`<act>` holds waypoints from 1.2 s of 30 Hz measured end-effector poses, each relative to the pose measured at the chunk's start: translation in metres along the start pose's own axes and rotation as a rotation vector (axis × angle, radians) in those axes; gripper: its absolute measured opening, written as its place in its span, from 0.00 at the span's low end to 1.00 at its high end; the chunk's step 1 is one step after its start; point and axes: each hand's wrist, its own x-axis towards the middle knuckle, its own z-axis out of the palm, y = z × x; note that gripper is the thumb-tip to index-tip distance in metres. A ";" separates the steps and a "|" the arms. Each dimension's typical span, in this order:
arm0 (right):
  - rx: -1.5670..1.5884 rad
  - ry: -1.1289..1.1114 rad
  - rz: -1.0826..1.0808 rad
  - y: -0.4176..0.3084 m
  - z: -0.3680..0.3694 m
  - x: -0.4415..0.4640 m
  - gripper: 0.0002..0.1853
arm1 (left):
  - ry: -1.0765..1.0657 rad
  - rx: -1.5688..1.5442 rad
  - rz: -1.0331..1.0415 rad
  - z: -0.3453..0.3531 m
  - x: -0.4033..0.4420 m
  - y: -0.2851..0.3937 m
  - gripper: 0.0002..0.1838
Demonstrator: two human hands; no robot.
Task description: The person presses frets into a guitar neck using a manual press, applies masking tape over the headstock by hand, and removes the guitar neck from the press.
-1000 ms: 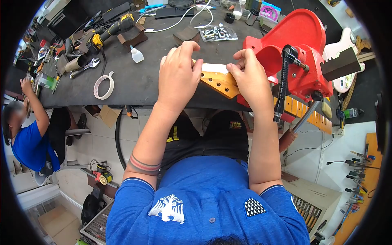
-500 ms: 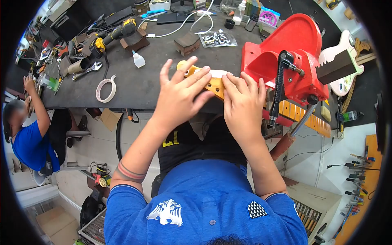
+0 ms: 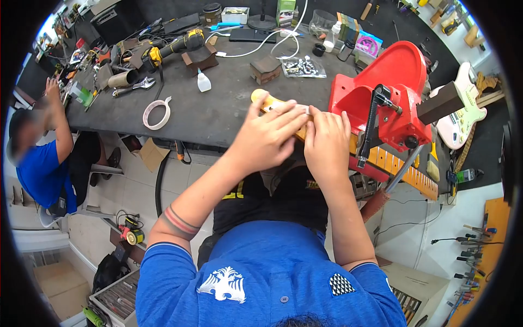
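Note:
A guitar neck (image 3: 405, 173) of light wood runs under the red vise (image 3: 393, 117), its headstock (image 3: 258, 96) pointing left and away from me. My left hand (image 3: 268, 135) lies over the headstock, fingers close together on a small white strip (image 3: 305, 109). Beside it, the bent fingertips of my right hand (image 3: 328, 143) press the strip's other end. Most of the strip is hidden, so I cannot tell whether it is tape or paper. Both thumbs are partly out of sight below the fingers.
On the dark bench (image 3: 218, 117) are a tape roll (image 3: 157, 114), a small glue bottle (image 3: 203, 82), a brown block (image 3: 265, 70), a bag of metal parts (image 3: 303, 67) and a yellow power tool (image 3: 173, 48). A guitar body (image 3: 461, 111) stands right; a co-worker (image 3: 46, 163) sits left.
My left hand has come in closer to the right, its fingers less spread and covering more of the headstock. The right hand stays at the strip. The view has shifted slightly.

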 end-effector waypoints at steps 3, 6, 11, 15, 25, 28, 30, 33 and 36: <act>-0.119 0.014 -0.067 -0.009 -0.005 -0.007 0.25 | -0.001 0.081 -0.045 -0.025 -0.021 -0.027 0.27; -0.112 0.046 -0.135 -0.033 0.003 -0.011 0.31 | 0.067 0.132 -0.164 -0.066 -0.043 -0.044 0.23; 0.341 -0.114 -0.389 -0.066 0.010 -0.015 0.23 | 0.265 0.504 -0.588 -0.097 -0.123 -0.099 0.19; 0.479 -0.096 -0.392 -0.084 0.008 -0.030 0.21 | 0.031 0.545 -0.785 -0.112 -0.151 -0.109 0.13; 1.142 -0.215 -0.030 -0.074 -0.027 -0.025 0.18 | -0.057 -0.421 -0.333 -0.134 -0.089 0.025 0.07; 1.101 -0.122 -0.126 -0.063 -0.033 -0.023 0.08 | -0.108 -0.495 -0.293 -0.137 -0.079 0.033 0.06; 1.128 -0.133 -0.130 -0.057 -0.037 -0.023 0.06 | -0.064 -0.638 -0.379 -0.132 -0.072 0.040 0.14; 1.018 -0.032 -0.190 -0.055 -0.040 -0.028 0.06 | 0.013 -0.902 -0.765 -0.127 -0.058 0.067 0.27; 0.992 0.011 -0.239 -0.060 -0.041 -0.034 0.07 | -0.153 -0.626 -0.808 -0.126 -0.047 0.060 0.26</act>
